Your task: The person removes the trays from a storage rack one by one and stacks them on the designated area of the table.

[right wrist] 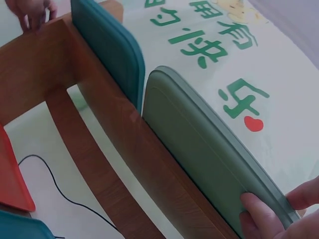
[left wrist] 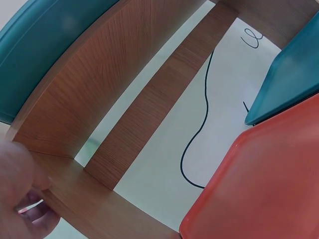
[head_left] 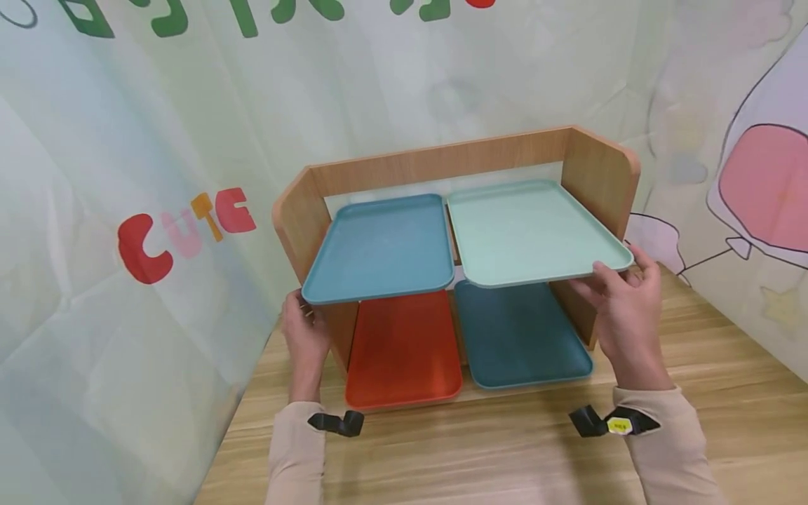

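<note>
A two-level wooden shelf (head_left: 442, 161) stands on the table with trays on both levels. At its left side my left hand (head_left: 306, 333) grips the edge of the side panel (left wrist: 94, 209), below the blue tray (head_left: 385, 245) on the upper level. My right hand (head_left: 631, 308) pinches the front right corner of the mint green tray (head_left: 536, 235), thumb on one face and fingers on the other in the right wrist view. That tray lies on the upper level beside the blue one, its front edge jutting forward. Part of the left hand is hidden behind the shelf side in the head view.
Below lie a red tray (head_left: 407, 351) on the left and a dark teal tray (head_left: 524, 337) on the right, both jutting forward. The wood-grain table (head_left: 454, 456) extends in front. A printed cloth backdrop (head_left: 404, 91) hangs close behind and at the sides.
</note>
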Available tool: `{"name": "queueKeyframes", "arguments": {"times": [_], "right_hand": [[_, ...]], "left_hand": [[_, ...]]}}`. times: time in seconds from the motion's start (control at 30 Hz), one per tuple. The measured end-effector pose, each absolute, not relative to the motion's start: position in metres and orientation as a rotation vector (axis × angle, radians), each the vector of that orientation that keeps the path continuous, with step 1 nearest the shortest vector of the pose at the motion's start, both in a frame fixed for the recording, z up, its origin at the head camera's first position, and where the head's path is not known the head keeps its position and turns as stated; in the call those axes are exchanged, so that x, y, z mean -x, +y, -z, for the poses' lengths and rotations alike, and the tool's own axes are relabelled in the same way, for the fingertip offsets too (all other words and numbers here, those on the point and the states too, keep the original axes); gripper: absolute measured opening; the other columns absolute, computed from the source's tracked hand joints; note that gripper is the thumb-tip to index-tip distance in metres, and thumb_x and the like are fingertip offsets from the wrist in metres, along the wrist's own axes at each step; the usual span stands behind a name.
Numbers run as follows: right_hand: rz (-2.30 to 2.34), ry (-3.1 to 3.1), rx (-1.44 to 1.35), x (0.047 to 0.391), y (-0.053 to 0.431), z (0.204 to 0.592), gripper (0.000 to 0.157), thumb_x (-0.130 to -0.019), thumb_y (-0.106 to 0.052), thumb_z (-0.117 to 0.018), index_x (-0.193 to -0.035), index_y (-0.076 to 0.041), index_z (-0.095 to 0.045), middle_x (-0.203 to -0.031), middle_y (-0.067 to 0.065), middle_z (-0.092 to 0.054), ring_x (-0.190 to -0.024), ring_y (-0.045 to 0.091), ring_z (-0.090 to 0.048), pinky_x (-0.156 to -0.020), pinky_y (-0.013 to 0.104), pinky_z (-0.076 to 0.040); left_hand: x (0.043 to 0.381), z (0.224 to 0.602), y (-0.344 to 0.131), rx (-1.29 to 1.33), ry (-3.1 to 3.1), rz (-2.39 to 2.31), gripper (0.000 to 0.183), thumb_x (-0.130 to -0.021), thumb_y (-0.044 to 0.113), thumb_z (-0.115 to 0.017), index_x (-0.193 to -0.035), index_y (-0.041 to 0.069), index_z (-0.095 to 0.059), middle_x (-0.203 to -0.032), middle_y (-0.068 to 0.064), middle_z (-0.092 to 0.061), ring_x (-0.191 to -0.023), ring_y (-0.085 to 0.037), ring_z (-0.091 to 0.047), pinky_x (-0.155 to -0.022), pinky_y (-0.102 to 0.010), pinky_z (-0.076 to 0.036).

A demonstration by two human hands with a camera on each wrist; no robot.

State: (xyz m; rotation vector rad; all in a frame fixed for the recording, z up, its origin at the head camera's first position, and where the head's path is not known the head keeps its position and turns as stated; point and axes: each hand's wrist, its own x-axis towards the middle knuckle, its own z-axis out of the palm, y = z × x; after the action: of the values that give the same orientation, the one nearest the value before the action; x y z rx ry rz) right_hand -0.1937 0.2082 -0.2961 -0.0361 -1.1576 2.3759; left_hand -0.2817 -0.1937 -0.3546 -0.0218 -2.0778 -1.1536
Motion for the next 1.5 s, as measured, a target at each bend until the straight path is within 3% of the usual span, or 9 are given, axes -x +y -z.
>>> {"name": "queueKeyframes", "arguments": {"times": [0.17,0.43,0.7,1.5], "right_hand": [[-2.427,-0.995,-0.024,0.187,0.213,0.298,0.064,-0.087,0.005,-0.062,-0.136,-0.011,-0.025,-0.129,0.012,-0.038,-0.082,0.021,-0.068,-0.069,0.036,-0.056],[-2.481,-0.884,-0.050,0.176,0.217,0.305,0.057,-0.088,0.009,-0.057,-0.133,-0.013,-0.031,-0.137,0.012,-0.034,-0.093,0.026,-0.067,-0.069,0.038,-0.057],[-2.512,-0.797,-0.123,0.164,0.224,0.313,0.049,-0.090,0.011,-0.052,-0.133,-0.008,-0.038,-0.140,0.010,-0.031,-0.093,0.032,-0.066,-0.073,0.043,-0.055],[-2.570,-0.720,-0.216,0.143,0.239,0.328,0.056,-0.091,0.017,-0.044,-0.140,-0.010,-0.038,-0.137,0.011,-0.039,-0.094,0.036,-0.067,-0.077,0.044,-0.055]], "left_hand": [[0.285,0.354,-0.195,0.051,-2.088,1.155,0.024,-0.093,-0.006,-0.047,-0.117,-0.006,-0.049,-0.109,-0.025,-0.053,-0.103,-0.038,-0.057,-0.087,-0.049,-0.052],[0.283,0.355,-0.199,0.037,-2.057,1.127,0.023,-0.090,-0.009,-0.050,-0.113,-0.006,-0.052,-0.106,-0.025,-0.056,-0.100,-0.038,-0.061,-0.084,-0.047,-0.053],[0.282,0.356,-0.199,0.021,-2.061,1.125,0.022,-0.093,-0.005,-0.050,-0.114,-0.005,-0.052,-0.106,-0.024,-0.056,-0.099,-0.037,-0.061,-0.084,-0.047,-0.054],[0.281,0.358,-0.197,0.040,-2.063,1.186,0.023,-0.093,-0.004,-0.047,-0.116,-0.005,-0.050,-0.109,-0.024,-0.053,-0.103,-0.037,-0.058,-0.088,-0.047,-0.052]]}}
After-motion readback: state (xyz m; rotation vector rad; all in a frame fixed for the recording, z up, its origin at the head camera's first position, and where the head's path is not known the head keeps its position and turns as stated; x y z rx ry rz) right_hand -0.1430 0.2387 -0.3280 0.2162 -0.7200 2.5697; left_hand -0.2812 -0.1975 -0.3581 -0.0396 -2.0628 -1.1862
